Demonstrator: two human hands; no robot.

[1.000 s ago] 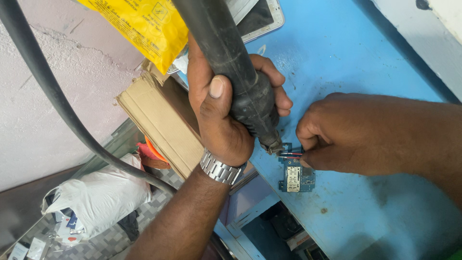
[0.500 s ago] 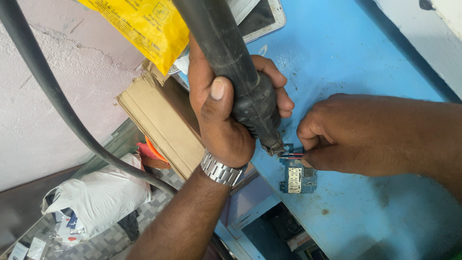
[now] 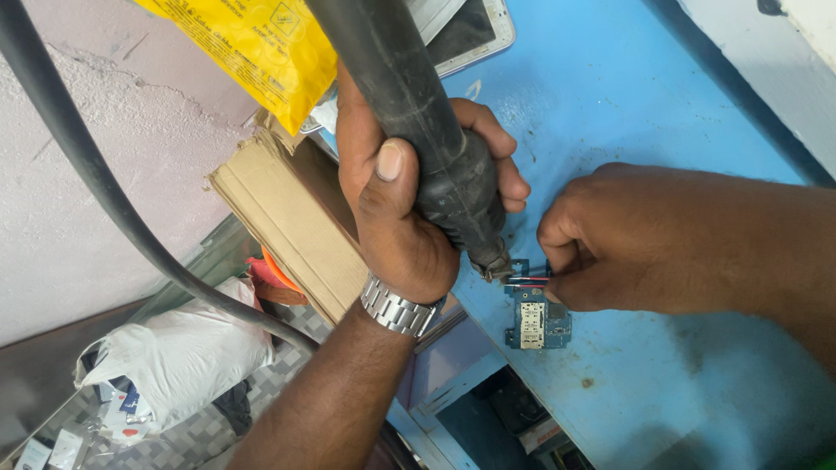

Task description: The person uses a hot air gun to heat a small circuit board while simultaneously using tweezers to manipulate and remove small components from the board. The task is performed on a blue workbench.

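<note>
The left hand (image 3: 409, 218) is wrapped tight round a thick black tool (image 3: 427, 139), thumb laid along the barrel, fingers curled over the far side. A steel watch (image 3: 401, 306) sits on that wrist. The tool's metal tip (image 3: 495, 266) comes down right at the top edge of a small blue circuit board (image 3: 535, 315) — touching it or just short, I cannot tell which.

The right hand (image 3: 644, 239) is closed in a pinch on thin red and black wires (image 3: 528, 281), holding them against the board beside the tip. The board lies flat on the blue table (image 3: 627, 104), near its front edge.

Further out — a cardboard box (image 3: 279, 222) under the left hand, a yellow bag (image 3: 252, 43) above it, the tool's black cable (image 3: 96, 183) sweeping down the left, and a white bag (image 3: 178, 357) on the floor.
</note>
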